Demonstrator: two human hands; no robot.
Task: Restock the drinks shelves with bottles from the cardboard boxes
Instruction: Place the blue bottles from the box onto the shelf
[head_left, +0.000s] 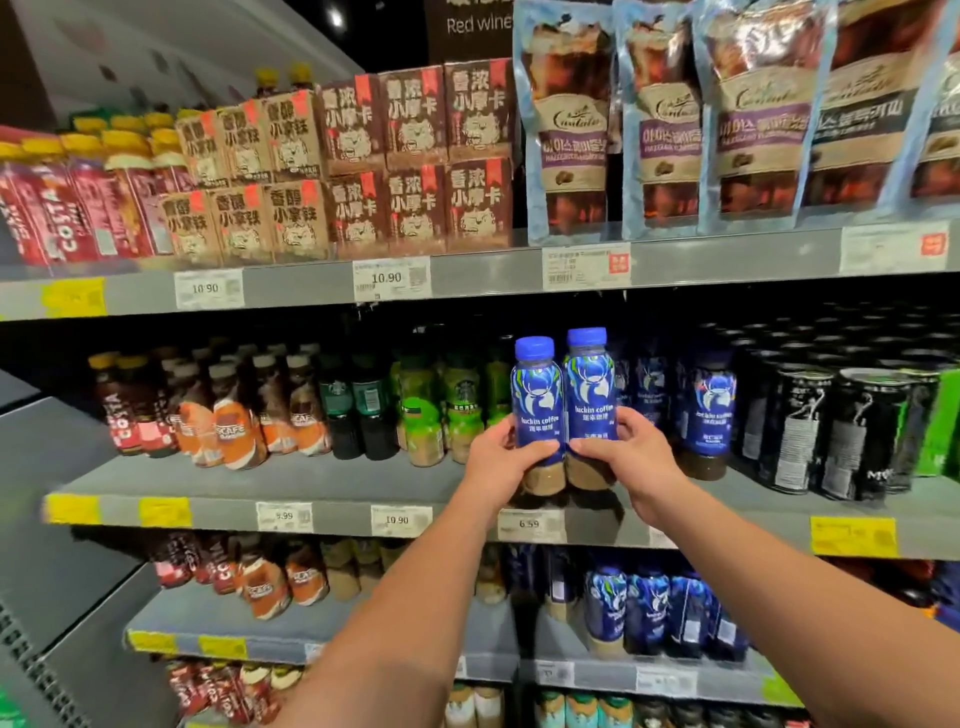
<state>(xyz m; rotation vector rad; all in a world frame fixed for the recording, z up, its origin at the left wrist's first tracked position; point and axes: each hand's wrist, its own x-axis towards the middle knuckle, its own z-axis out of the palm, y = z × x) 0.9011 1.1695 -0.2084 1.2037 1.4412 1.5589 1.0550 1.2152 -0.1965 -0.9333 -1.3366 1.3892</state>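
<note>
Two blue-capped coffee bottles with blue deer labels stand side by side at the front of the middle shelf (322, 480). My left hand (501, 457) grips the left bottle (536, 395) low on its label. My right hand (631, 457) grips the right bottle (589, 387) the same way. Both bottles are upright, and their bases sit at the shelf surface or just above it; I cannot tell which. More of the same blue bottles (709, 410) stand behind and to the right. No cardboard box is in view.
Green bottles (423, 410) stand just left of the held pair, black cans (852, 431) to the right. Cartons (415, 156) and coffee pouches (660, 119) fill the top shelf. The shelf below (218, 618) holds more blue bottles (649, 613) and brown ones.
</note>
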